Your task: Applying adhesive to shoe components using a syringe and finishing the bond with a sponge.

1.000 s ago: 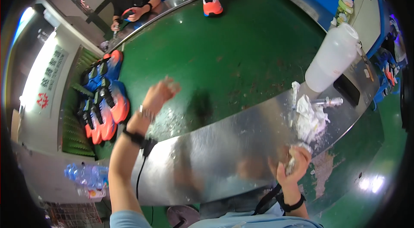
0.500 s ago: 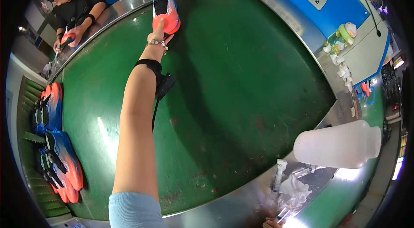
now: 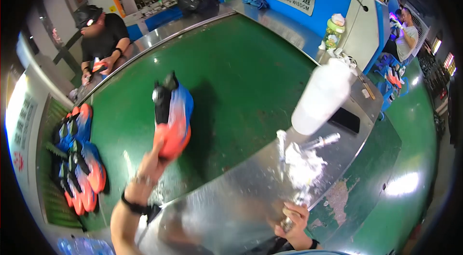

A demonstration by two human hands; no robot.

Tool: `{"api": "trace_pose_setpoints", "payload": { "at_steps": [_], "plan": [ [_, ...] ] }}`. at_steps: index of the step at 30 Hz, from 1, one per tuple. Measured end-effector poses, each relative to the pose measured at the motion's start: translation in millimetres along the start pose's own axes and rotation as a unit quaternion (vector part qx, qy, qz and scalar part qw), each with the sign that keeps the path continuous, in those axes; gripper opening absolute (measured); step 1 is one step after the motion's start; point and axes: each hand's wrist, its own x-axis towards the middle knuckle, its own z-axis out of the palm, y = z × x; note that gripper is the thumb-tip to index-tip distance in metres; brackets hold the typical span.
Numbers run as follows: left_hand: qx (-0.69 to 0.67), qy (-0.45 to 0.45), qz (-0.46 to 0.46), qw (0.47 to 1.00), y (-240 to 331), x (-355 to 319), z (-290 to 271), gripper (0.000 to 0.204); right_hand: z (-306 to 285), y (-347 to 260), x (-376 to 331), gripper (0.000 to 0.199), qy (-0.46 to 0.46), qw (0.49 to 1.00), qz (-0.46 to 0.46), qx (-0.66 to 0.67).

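My left hand [image 3: 151,165] is closed on the orange end of a sneaker [image 3: 174,110], fading from orange to blue with a black upper opening. It holds the shoe above the green work surface [image 3: 231,96], with a shadow beside it. Low on the right, my right hand [image 3: 294,223] is closed around a thin, shiny, tube-like thing [image 3: 288,224] whose exact kind I cannot make out. Just beyond that hand lie crumpled white tissue [image 3: 305,165] and clear tube-like pieces [image 3: 320,142] on the metal edge.
Several matching sneakers [image 3: 87,178] sit on a green rack at the left. A white plastic bottle [image 3: 322,93], a dark phone [image 3: 345,120] and a green bottle [image 3: 333,34] line the metal ledge [image 3: 226,182]. A co-worker [image 3: 103,38] handles a shoe at the far left.
My left hand has drawn the sneaker from the far edge toward me and lifted it off the surface. My right hand has come further into view, holding the shiny thing. The view has shifted.
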Motion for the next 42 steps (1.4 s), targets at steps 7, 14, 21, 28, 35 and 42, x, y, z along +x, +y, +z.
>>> {"api": "trace_pose_setpoints", "payload": {
  "at_steps": [7, 14, 21, 28, 35, 42],
  "plan": [
    [0.034, 0.210, -0.011, 0.977, -134, -396, 0, 0.038, -6, -24, 20, 0.045, 0.016, 0.990, -0.038, 0.137],
    [0.108, 0.315, 0.088, 0.939, -132, -487, -24, 0.037, -28, -12, 39, 0.035, 0.095, 0.972, 0.109, 0.187],
    [0.270, 0.384, 0.245, 0.848, -85, -442, -42, 0.029, -53, 22, 64, 0.045, 0.118, 0.899, 0.177, 0.384],
    [0.299, 0.314, 0.448, 0.782, -32, -341, 25, 0.037, -55, 3, 38, 0.053, 0.137, 0.897, 0.240, 0.346],
    [0.309, 0.172, 0.463, 0.813, -18, -298, 39, 0.049, -60, 3, 28, 0.052, 0.092, 0.908, 0.234, 0.334],
    [0.213, 0.175, 0.499, 0.822, -28, -295, 29, 0.058, -58, -10, 35, 0.052, 0.096, 0.916, 0.227, 0.316]
  ]
}}
